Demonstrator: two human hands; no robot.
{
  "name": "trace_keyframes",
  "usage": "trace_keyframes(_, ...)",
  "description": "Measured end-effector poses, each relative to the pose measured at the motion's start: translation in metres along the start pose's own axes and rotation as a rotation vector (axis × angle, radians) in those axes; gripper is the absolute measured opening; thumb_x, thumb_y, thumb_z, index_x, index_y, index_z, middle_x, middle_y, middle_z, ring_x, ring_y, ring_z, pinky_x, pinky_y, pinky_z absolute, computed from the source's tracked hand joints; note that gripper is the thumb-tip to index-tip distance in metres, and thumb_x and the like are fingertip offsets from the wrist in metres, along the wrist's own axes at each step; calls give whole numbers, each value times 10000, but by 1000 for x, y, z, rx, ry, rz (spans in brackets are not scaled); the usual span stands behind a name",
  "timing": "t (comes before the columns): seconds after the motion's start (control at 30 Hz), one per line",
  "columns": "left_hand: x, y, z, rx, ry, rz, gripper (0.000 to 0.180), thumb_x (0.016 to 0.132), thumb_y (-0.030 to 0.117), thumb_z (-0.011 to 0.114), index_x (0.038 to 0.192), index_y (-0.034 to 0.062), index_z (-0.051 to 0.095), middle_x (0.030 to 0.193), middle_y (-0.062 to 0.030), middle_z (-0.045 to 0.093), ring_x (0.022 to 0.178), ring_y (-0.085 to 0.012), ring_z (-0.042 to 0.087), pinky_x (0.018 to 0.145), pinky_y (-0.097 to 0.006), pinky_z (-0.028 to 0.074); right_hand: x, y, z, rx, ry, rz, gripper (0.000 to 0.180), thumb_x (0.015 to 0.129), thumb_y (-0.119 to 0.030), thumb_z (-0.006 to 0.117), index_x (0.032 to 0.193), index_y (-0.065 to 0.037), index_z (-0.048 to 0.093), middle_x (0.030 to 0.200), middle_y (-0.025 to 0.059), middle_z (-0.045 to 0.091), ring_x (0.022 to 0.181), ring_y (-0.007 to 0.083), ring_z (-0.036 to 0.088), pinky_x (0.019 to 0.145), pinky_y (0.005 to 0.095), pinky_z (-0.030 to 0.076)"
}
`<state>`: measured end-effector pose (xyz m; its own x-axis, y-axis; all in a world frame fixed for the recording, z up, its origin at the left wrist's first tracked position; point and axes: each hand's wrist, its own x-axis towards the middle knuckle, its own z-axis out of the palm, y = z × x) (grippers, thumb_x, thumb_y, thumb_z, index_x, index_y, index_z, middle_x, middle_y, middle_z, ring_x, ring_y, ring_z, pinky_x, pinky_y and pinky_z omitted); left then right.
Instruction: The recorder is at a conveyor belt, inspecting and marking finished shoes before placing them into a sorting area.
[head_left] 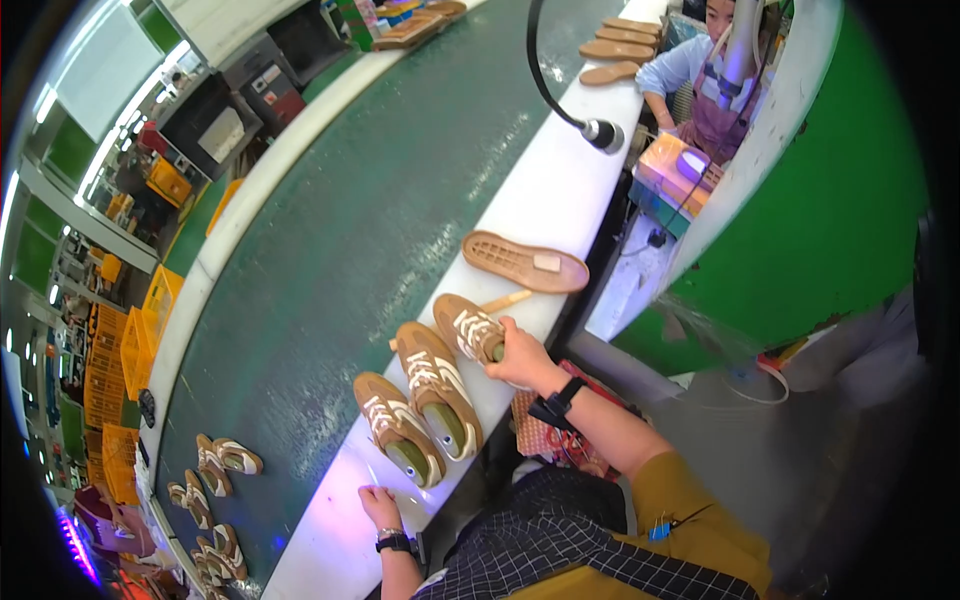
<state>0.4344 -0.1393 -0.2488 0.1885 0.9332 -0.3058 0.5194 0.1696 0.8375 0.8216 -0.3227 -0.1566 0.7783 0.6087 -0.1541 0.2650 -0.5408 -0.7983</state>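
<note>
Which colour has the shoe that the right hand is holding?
The shoe is tan-brown with white stripes, seen in the head view.

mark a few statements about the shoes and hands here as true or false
1. The right hand grips the rear of a brown sneaker. True.
2. The left hand holds a shoe sole. False: it rests on the white ledge, holding no sole.
3. Three brown sneakers lie side by side on the ledge. True: the other two are the middle sneaker and the near sneaker.
4. The lone sole lies on the green belt. False: it lies on the ledge.
5. Both wrists are bare. False: each wears a dark watch.
</note>
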Motion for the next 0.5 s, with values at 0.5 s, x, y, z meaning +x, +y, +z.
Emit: trace_keyframes(0.5,-3,10,2,-3,-3,82,57,898,65,416,851,88,393,697,-36,497,512,-84,445,420,-205,350,31,10,-29,53,20,-60,709,675,-357,701,1208,10,413,1010,282,596,955,399,594,832,406,472)
